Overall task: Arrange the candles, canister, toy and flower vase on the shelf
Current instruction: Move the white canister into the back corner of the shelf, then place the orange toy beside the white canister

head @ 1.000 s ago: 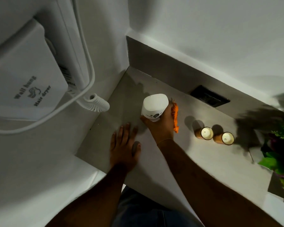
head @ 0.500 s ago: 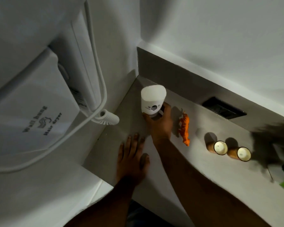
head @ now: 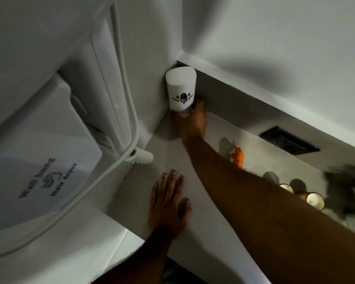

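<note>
A white canister (head: pixel 181 90) with a dark emblem stands upright in the far left corner of the grey shelf (head: pixel 211 226). My right hand (head: pixel 192 124) is wrapped around its base. My left hand (head: pixel 168 203) lies flat on the shelf near the front edge, fingers spread. An orange tiger toy (head: pixel 237 155) stands right of my right forearm. Two small candles (head: pixel 286 187) (head: pixel 315 200) in brown holders sit further right, partly behind the forearm. The flower vase shows only as a dark blur at the right edge.
A white wall-hung hair dryer (head: pixel 43 160) with a coiled cord (head: pixel 140 156) is mounted on the left wall, close to the shelf's left end. A black socket plate (head: pixel 288 143) sits in the back upstand. White walls close in the corner.
My right hand has pushed the canister further back into the far left corner, away from the tiger toy. My left hand has stayed flat on the shelf.
</note>
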Tool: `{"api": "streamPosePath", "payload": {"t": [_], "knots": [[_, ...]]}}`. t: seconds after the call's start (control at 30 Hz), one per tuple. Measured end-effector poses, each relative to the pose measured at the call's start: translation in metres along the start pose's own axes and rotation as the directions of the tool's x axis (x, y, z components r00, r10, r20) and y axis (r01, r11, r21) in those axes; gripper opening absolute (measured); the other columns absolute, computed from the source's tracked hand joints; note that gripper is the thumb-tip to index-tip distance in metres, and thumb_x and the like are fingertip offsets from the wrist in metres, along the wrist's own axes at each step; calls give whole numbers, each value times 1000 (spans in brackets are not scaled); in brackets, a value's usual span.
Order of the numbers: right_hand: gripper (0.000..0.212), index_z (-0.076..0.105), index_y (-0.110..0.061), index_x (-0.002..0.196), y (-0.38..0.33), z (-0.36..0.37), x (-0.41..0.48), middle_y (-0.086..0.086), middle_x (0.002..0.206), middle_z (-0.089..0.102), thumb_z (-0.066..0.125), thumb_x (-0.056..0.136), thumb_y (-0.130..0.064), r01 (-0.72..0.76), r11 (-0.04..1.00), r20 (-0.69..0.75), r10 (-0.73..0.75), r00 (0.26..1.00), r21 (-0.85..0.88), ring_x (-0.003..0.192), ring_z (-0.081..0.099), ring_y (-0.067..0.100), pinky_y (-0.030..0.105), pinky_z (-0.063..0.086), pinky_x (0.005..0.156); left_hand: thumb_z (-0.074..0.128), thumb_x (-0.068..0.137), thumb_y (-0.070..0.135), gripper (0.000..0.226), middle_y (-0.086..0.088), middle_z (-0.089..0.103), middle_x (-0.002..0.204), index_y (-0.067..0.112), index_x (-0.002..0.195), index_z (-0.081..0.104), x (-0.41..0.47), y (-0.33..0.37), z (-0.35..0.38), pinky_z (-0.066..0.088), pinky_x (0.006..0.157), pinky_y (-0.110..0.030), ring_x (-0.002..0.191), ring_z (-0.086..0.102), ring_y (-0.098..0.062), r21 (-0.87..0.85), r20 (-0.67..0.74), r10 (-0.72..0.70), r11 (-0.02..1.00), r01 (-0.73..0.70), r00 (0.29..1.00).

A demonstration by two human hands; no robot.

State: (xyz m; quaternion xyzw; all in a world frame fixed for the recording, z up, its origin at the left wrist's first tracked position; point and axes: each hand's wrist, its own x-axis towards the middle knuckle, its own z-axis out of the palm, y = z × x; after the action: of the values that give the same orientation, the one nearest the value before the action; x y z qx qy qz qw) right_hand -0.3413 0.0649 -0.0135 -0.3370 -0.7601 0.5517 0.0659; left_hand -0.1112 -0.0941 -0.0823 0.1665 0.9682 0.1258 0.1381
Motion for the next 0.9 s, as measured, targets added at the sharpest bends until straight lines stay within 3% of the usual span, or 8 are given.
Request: {"api": "streamPosePath", "payload": {"t": [0.27, 0.43, 0.53, 0.63, 0.7, 0.8, 0.9], "knots": [[81, 50, -19, 141, 4, -1, 1, 7, 142, 60, 90, 75, -44, 28, 1000, -5, -28, 1000, -14, 130, 59, 30, 46, 52, 111, 48, 101, 59, 87, 5, -4, 184, 37, 174, 6, -1, -1, -1, -3, 134, -49, 170, -5, -24, -5, -2, 9, 1000, -9, 1000], [83, 45, -17, 149, -1, -14, -26, 7, 153, 45, 87, 81, -36, -28, 1000, -6, 28, 1000, 8, 136, 54, 30, 39, 46, 116, 49, 101, 57, 87, 5, -2, 185, 35, 174, 6, -1, 1, -2, -3, 135, -48, 170, -4, -23, -3, -8, 10, 1000, -10, 1000], [58, 55, -11, 141, 7, -44, -71, 8, 146, 49, 78, 89, -24, 162, 982, -9, -163, 987, -96, 129, 57, 24, 40, 51, 110, 48, 101, 56, 87, 6, -2, 184, 36, 174, 6, -1, 1, -3, 2, 135, -51, 170, -2, -23, -12, -8, 11, 1000, -12, 1000], [41, 65, -16, 128, 25, -96, -100, 5, 134, 57, 74, 89, -22, 308, 912, -129, -351, 927, -273, 126, 54, 18, 19, 41, 110, 44, 103, 54, 81, 7, -1, 184, 37, 174, 7, -3, 5, -8, 4, 136, -52, 170, 3, -24, -5, 10, 4, 1000, -4, 1000], [39, 66, -18, 129, 40, -131, -106, 8, 136, 57, 70, 90, -26, 194, 924, -235, -280, 931, -330, 127, 51, 22, 20, 36, 111, 41, 104, 53, 77, 5, 2, 184, 36, 174, 11, -5, 7, -10, 5, 136, -53, 170, 7, -26, -1, 8, 1, 1000, -1, 1000], [38, 63, -20, 136, 60, -166, -104, 9, 143, 55, 60, 102, -38, -85, 950, -295, -8, 955, -301, 129, 55, 30, 40, 46, 114, 38, 104, 50, 74, -1, 12, 183, 31, 173, 21, -7, 12, -15, 13, 134, -58, 168, 14, -30, 16, -17, 15, 1000, -15, 1000], [33, 68, -21, 128, 67, -177, -98, 6, 135, 64, 65, 102, -42, -176, 960, -208, 131, 969, -219, 99, 73, 27, 46, 62, 95, 39, 100, 47, 76, -7, 23, 180, 24, 171, 29, 0, 22, -21, 21, 131, -62, 166, 24, -34, 41, -24, 46, 998, -45, 999]]}}
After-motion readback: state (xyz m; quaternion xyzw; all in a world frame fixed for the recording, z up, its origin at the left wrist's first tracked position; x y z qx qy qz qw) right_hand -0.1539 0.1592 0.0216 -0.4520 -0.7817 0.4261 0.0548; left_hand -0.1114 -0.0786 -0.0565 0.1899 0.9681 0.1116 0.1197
